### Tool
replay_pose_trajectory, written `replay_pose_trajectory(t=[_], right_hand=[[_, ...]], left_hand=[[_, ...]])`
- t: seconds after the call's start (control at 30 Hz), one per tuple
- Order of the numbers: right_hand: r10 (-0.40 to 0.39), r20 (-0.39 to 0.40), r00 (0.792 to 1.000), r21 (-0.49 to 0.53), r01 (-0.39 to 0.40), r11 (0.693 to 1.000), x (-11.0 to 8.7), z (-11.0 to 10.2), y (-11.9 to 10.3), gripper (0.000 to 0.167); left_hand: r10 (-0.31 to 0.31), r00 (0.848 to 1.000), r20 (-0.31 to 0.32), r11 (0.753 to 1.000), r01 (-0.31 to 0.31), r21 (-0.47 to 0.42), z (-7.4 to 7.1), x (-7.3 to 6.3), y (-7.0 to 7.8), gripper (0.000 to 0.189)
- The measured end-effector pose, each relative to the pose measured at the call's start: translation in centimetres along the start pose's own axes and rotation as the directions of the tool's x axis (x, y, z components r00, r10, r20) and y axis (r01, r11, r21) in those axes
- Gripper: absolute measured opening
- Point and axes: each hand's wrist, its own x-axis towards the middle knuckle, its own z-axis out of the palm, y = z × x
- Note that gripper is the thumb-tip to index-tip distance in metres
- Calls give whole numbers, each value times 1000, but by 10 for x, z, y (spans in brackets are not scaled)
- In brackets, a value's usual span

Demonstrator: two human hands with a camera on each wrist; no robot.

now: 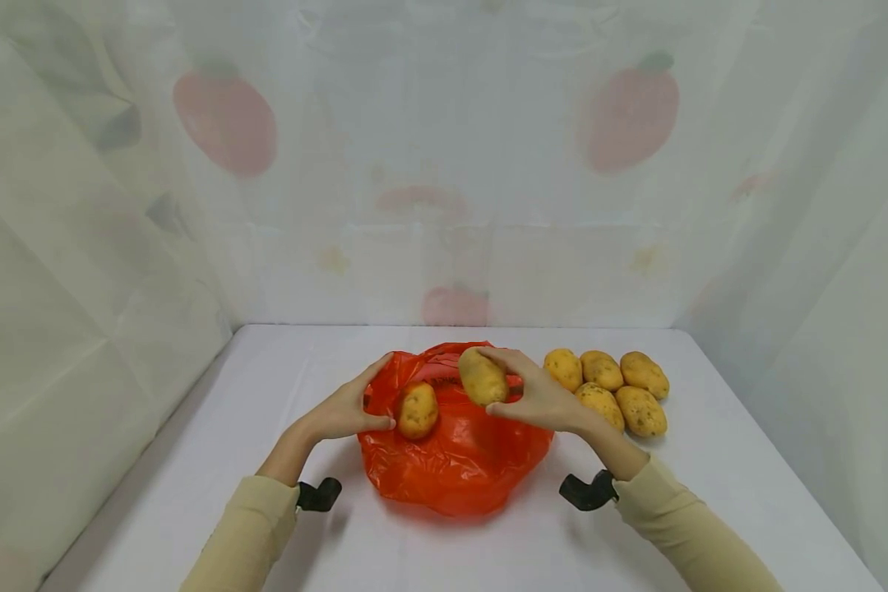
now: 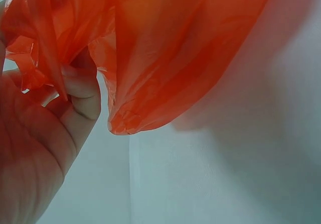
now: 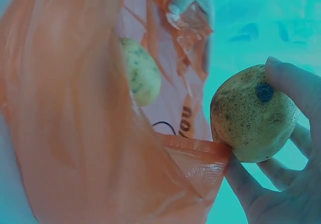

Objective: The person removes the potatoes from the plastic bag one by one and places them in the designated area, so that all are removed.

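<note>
A red plastic bag (image 1: 459, 469) stands on the table with its mouth open upward. My left hand (image 1: 344, 409) grips the bag's left edge; in the left wrist view the thin plastic (image 2: 165, 58) bunches between its fingers (image 2: 83, 96). One potato (image 1: 418, 410) shows in the bag's mouth near that hand, and the right wrist view shows a potato (image 3: 142, 73) inside the bag too. Over the right part of the opening, my right hand (image 1: 543, 400) holds another potato (image 1: 481, 378) between thumb and fingers. That held potato (image 3: 253, 116) has a dark spot, and the bag's rim touches its lower side.
Several loose potatoes (image 1: 601, 370) lie grouped on the table to the right of the bag, close behind my right forearm. A white cloth covers the table (image 1: 266, 395). Pale curtains (image 1: 444, 164) with faded fruit prints hang behind and on both sides.
</note>
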Motion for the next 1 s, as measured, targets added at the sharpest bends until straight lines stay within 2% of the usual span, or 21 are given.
replay_pose_trajectory(t=[0.13, 0.33, 0.57, 0.73, 1.0], right_hand=[[20, -30, 999, 26, -19, 999, -7, -7, -1, 76], [123, -66, 990, 104, -116, 988, -20, -18, -9, 75], [120, -88, 989, 180, -103, 978, -33, -29, -7, 76], [144, -103, 984, 146, -128, 981, -45, -36, 1, 75], [171, -189, 967, 49, -164, 985, -67, -45, 16, 75]], left_hand=[[-3, 1000, 2, 1000, 3, -3, 0, 0, 0, 97], [-18, 1000, 6, 1000, 18, -5, 0, -1, 1, 97], [-18, 1000, 11, 1000, 18, -17, 0, -1, 0, 96], [-15, 1000, 12, 999, 16, -29, 0, -2, 2, 96], [-24, 1000, 9, 999, 24, -21, 0, -2, 2, 97]])
